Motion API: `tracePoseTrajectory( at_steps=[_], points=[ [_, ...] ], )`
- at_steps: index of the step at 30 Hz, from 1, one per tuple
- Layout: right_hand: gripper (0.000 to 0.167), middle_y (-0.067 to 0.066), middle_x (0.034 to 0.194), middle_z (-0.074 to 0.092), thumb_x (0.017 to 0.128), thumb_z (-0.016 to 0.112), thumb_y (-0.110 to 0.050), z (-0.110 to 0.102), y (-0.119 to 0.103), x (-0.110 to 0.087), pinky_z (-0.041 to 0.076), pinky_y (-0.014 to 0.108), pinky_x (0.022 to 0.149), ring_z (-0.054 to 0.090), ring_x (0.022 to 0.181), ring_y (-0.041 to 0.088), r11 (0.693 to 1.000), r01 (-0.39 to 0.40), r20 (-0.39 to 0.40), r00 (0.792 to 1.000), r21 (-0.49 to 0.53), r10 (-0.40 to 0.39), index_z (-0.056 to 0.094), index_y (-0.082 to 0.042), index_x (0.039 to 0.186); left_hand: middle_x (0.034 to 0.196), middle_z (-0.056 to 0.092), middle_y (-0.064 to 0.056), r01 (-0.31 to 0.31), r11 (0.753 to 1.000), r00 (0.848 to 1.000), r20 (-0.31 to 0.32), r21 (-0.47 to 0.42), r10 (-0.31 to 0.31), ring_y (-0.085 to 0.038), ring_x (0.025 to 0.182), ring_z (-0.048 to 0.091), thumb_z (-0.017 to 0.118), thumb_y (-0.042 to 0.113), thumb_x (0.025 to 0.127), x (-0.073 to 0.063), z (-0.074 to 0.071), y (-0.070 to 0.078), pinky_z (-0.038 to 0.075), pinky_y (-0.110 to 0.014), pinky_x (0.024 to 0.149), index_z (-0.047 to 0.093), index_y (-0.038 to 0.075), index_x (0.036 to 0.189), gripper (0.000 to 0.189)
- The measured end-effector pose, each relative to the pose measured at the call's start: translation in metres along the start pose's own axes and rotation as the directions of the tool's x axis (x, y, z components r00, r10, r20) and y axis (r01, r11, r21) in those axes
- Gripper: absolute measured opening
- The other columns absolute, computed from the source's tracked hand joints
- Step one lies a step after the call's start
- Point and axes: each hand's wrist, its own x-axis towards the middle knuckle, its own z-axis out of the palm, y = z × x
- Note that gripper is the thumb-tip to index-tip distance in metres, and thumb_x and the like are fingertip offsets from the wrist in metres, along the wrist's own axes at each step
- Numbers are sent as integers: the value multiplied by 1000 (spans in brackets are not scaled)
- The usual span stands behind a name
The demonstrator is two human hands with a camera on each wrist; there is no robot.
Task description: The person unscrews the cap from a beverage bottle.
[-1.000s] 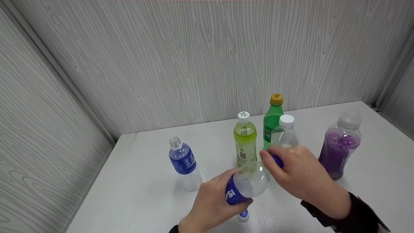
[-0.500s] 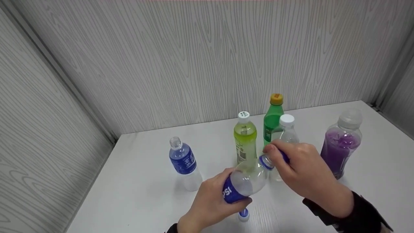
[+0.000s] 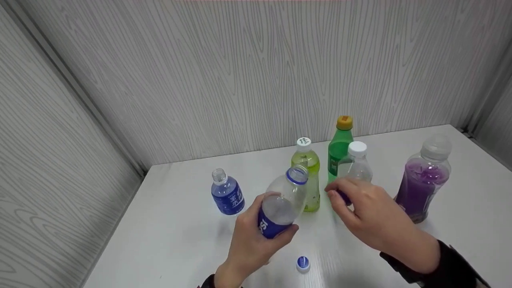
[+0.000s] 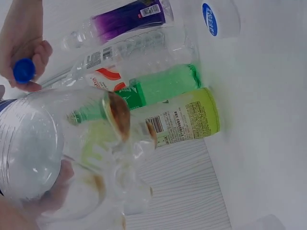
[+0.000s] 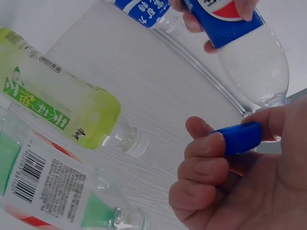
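Bottle with a blue Pepsi label (image 3: pixel 278 212) leans in the left hand (image 3: pixel 253 242), whose fingers and thumb wrap round the labelled part, curled only as far as its girth allows. Its bare threaded neck points up and across toward the right hand (image 3: pixel 370 214), which is just beside it but not touching it. Between thumb and index finger, the right hand pinches a blue cap (image 5: pixel 241 138), the other fingers curled in; the right wrist view shows this grip plainly. Cap and bottle neck stand apart, with a gap between them.

On the bench (image 3: pixel 176 248) below, a small white cap with a blue top (image 3: pixel 303 264) lies between the hands, on the near side. Left of the held bottle stands a water bottle with a blue label (image 3: pixel 228 196), its neck bare too. Just behind the Pepsi neck is a yellow-green bottle with a white lid (image 3: pixel 314 196). Beyond the right hand stand a clear bottle with a white lid (image 3: pixel 355 170) and a green bottle with an orange lid (image 3: pixel 339 150). Farther right is a bottle of purple liquid (image 3: pixel 424 182).
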Motion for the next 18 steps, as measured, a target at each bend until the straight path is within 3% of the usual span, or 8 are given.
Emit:
tracePoseTrajectory(
  at_steps=[5, 8, 12, 14, 18],
  points=[
    [22, -3, 107, 71, 107, 60, -33, 9, 6, -3, 66, 38, 82, 69, 94, 11, 999, 28, 145, 989, -43, -21, 70, -16, 118, 129, 75, -2, 7, 1000, 999, -36, -12, -8, -17, 116, 74, 89, 31, 82, 1, -4, 3, 61, -42, 102, 60, 14, 135, 63],
    [26, 2, 114, 72, 105, 64, -32, 14, 9, -5, 66, 42, 88, 73, 104, 19, 995, 55, 214, 976, -77, -37, 70, -14, 123, 129, 75, -2, 10, 1000, 999, -43, -16, -11, -17, 116, 74, 89, 30, 82, 1, -6, 4, 61, -43, 102, 59, 15, 135, 63],
    [32, 3, 112, 71, 101, 70, -31, 22, 14, -7, 66, 39, 85, 71, 98, 17, 988, 110, 292, 954, -109, -74, 70, -11, 125, 128, 75, -2, 7, 1000, 999, -54, -19, -8, -17, 115, 74, 89, 29, 82, 1, -9, 6, 60, -43, 102, 59, 15, 135, 63],
    [33, 1, 106, 68, 99, 74, -30, 28, 16, -8, 66, 33, 80, 66, 90, 10, 984, 141, 322, 942, -112, -98, 70, -10, 125, 127, 75, -1, 0, 1000, 998, -62, -15, -1, -16, 113, 74, 90, 28, 81, 2, -10, 6, 61, -42, 101, 59, 15, 134, 63],
    [33, 3, 104, 69, 95, 78, -25, 41, 18, -9, 65, 33, 78, 66, 87, 12, 970, 220, 374, 913, -105, -166, 71, -9, 123, 126, 76, -1, -25, 1000, 996, -85, 0, 24, -16, 112, 74, 90, 27, 81, 1, -12, 7, 62, -43, 100, 60, 14, 133, 62]
  ],
)
